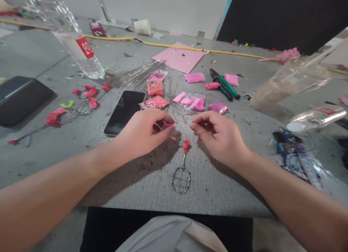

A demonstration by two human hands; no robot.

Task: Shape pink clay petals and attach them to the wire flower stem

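My left hand (148, 130) is closed in a pinch around a small bit of pink clay (168, 125), above the grey table (130, 194). To its right, my right hand (219, 134) is also pinched, thumb against fingers; anything between its fingertips is too small to make out. The hands are apart. Below and between them lies a small wire racket (181, 180) with red clay on its handle. Packets of pink clay (191, 101) and orange-red clay (154, 102) lie just beyond the hands. A black phone (125, 110) is beside my left hand.
Thin wires (138, 76), green-handled pliers (227, 86) and pink paper (181, 58) lie farther back. A water bottle (73, 45) and dark case (23, 98) are left; a drink cup (290, 82), lying bottle (317, 118) and keys (289, 139) are right.
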